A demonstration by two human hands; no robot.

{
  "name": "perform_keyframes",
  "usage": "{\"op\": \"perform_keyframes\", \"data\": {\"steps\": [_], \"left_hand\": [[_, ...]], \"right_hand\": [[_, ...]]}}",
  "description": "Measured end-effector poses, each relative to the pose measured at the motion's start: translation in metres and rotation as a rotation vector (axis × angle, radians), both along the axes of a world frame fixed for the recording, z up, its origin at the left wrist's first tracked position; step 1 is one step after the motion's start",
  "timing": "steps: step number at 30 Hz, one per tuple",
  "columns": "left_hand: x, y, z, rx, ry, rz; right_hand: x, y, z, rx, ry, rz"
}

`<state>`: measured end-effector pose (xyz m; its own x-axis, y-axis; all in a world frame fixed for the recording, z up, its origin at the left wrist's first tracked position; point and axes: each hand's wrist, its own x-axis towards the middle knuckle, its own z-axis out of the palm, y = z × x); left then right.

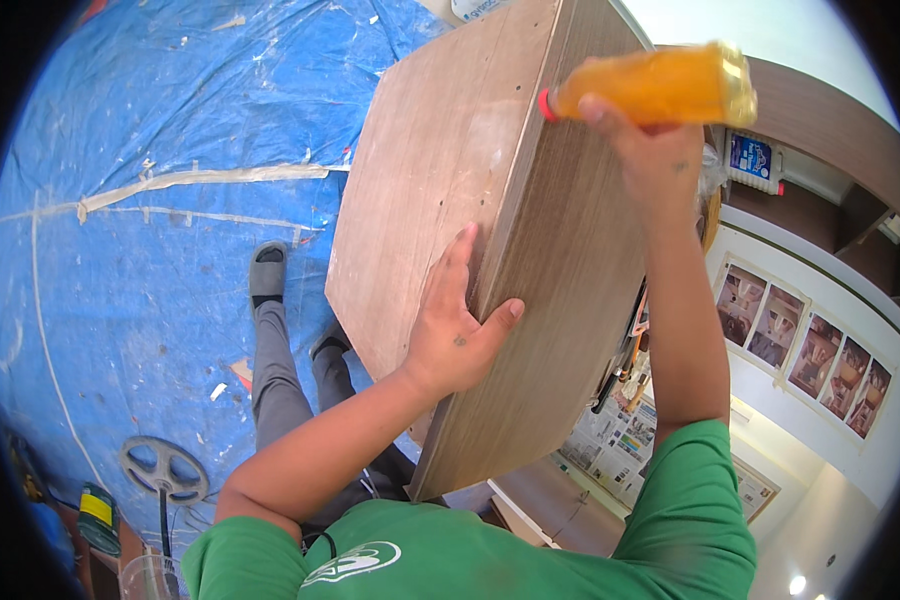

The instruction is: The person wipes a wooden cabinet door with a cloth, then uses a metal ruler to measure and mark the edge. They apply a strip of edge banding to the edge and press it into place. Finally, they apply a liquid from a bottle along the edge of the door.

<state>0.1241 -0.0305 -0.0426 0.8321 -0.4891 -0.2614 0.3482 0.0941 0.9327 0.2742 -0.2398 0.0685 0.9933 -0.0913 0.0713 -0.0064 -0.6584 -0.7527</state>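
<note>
My right hand is wrapped round a clear squeeze bottle of amber liquid, slightly blurred. The bottle lies nearly on its side, its red tip pointing left at the long edge of a wood-grain cabinet. Whether the tip touches the wood I cannot tell. My left hand rests open across that same edge lower down, fingers along the paler side panel and thumb out over the darker face. A few small dark holes dot the pale panel.
A blue tarp with taped seams covers the floor at left. A grey handwheel stands at lower left, near a green-and-yellow container. Behind my right arm are a white jug on a shelf and several photos on the wall.
</note>
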Motion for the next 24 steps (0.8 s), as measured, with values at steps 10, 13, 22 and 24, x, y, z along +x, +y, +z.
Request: {"op": "perform_keyframes", "data": {"steps": [10, 13, 22, 24], "left_hand": [[-0.004, -0.003, -0.001, -0.031, -0.019, 0.007], [-0.003, -0.004, -0.003, -0.024, -0.004, 0.017], [-0.006, -0.006, -0.003, -0.023, -0.026, 0.029], [-0.005, -0.006, -0.003, -0.02, -0.037, 0.032]], "right_hand": [[0.017, -0.019, -0.004, 0.101, -0.094, -0.074], [-0.016, 0.009, -0.004, 0.087, -0.077, -0.015], [-0.011, -0.003, 0.002, 0.104, -0.054, -0.068], [-0.007, -0.005, 0.003, 0.073, -0.089, -0.037]]}}
